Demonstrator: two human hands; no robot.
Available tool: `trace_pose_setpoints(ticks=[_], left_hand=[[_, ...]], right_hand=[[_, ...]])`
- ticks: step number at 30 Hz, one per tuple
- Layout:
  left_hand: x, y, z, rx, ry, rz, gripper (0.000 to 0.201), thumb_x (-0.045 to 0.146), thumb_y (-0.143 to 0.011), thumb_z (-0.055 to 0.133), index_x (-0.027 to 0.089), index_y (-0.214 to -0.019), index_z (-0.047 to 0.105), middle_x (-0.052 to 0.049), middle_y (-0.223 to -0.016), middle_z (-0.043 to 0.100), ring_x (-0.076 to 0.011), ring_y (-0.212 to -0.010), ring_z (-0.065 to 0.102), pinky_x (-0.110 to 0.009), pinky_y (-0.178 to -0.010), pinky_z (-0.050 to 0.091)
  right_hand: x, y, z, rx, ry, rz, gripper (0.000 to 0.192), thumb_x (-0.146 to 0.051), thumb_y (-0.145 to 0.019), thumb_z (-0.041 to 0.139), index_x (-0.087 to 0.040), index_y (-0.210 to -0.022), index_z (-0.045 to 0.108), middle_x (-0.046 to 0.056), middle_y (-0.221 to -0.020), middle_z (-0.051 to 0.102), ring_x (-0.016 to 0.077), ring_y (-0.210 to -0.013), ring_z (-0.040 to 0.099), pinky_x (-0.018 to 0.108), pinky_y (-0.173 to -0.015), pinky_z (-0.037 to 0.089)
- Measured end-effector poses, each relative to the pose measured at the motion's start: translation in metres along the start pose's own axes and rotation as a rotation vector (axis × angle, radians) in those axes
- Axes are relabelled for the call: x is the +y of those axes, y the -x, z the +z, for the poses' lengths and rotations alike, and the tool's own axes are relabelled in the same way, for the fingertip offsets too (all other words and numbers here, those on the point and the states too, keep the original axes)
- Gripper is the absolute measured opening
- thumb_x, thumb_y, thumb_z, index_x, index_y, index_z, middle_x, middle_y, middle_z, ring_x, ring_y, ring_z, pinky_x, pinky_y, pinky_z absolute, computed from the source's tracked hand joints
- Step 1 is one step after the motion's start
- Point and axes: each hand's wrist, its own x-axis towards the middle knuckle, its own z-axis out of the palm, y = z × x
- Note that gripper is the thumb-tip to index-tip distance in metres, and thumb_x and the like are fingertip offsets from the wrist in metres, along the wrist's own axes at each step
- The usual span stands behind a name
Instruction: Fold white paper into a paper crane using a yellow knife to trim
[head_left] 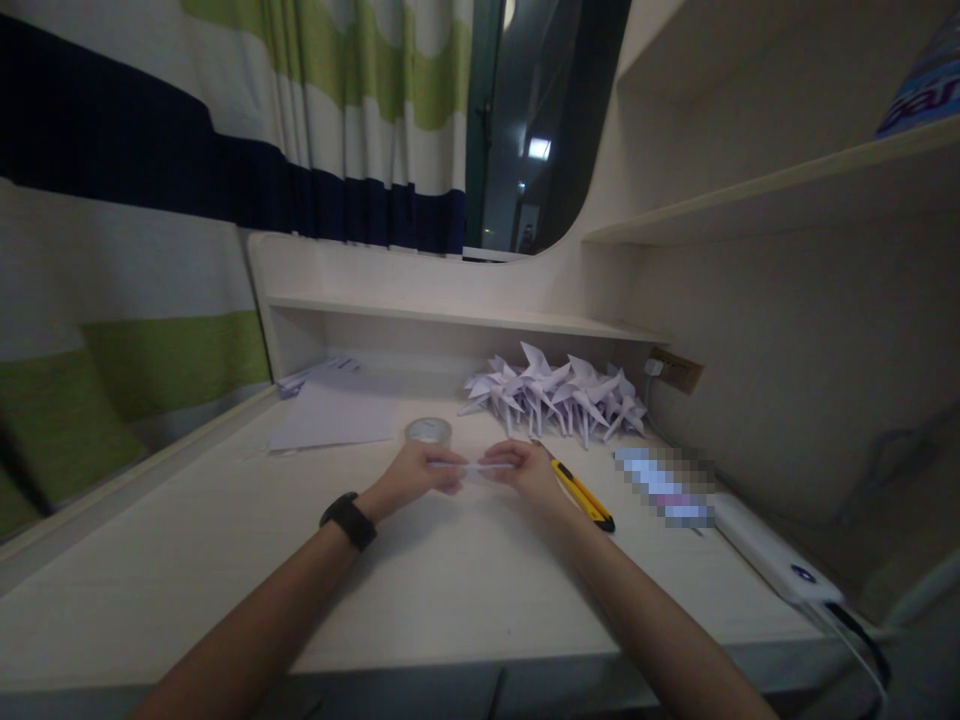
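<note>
Over the pale desk, both hands meet near its middle, pinching one small folded strip of white paper between them: the left hand, a black watch on its wrist, grips one end with fingers curled shut, and the right hand grips the other end likewise. Dim light and the fingers hide the strip's folds. Beyond lie folded paper cranes, a tape roll and a yellow utility knife. Writing on the upper-right shelf is cut off and unreadable.

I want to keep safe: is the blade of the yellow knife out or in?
Cannot tell: the right hand hides the tip of the knife.
</note>
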Motion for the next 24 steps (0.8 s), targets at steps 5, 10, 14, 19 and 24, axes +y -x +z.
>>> trace_pose_setpoints(ticks=[5,10,14,19,24], left_hand=[[0.0029,0.0014,0.0015,-0.023,0.009,-0.018,0.035,0.041,-0.075,0.071,0.008,-0.085,0.074,-0.009,-0.065,0.07,-0.016,-0.058,0.066,-0.028,-0.059,0.056],[0.0011,0.0001,0.0027,0.003,-0.003,0.011,0.033,0.037,-0.069,0.076,0.008,-0.084,0.074,-0.01,-0.069,0.072,-0.0171,-0.061,0.068,-0.029,-0.063,0.057],[0.0021,0.0002,0.004,0.007,-0.005,-0.005,0.035,0.038,-0.071,0.074,0.008,-0.09,0.074,-0.009,-0.069,0.072,-0.0169,-0.06,0.067,-0.029,-0.061,0.057],[0.0055,0.0016,0.0045,-0.014,-0.002,-0.043,0.033,0.038,-0.07,0.075,0.008,-0.084,0.074,-0.009,-0.065,0.071,-0.0165,-0.057,0.066,-0.028,-0.057,0.056],[0.0066,0.0019,0.0047,-0.014,0.02,-0.057,0.036,0.04,-0.068,0.077,0.008,-0.084,0.074,-0.01,-0.066,0.071,-0.0172,-0.058,0.067,-0.029,-0.058,0.056]], right_hand=[[-0.0007,-0.0005,0.0015,-0.005,0.045,-0.014,0.029,-0.022,-0.049,0.081,-0.016,-0.075,0.069,0.009,-0.079,0.075,0.0246,-0.077,0.071,0.038,-0.075,0.056],[-0.0009,-0.0007,0.0021,-0.012,0.023,-0.004,0.028,-0.023,-0.051,0.081,-0.016,-0.076,0.069,0.009,-0.079,0.074,0.0245,-0.077,0.071,0.038,-0.075,0.056],[-0.0009,-0.0007,0.0014,-0.008,0.043,-0.018,0.027,-0.023,-0.051,0.081,-0.016,-0.075,0.069,0.009,-0.077,0.074,0.0248,-0.076,0.071,0.038,-0.074,0.056],[-0.0011,0.0015,0.0028,-0.025,0.048,-0.022,0.03,-0.024,-0.051,0.082,-0.015,-0.076,0.069,0.01,-0.079,0.074,0.0243,-0.076,0.071,0.038,-0.073,0.057],[-0.0022,0.0027,0.0046,-0.011,0.05,-0.01,0.03,-0.025,-0.051,0.082,-0.016,-0.076,0.069,0.01,-0.078,0.074,0.025,-0.076,0.071,0.039,-0.075,0.057]])
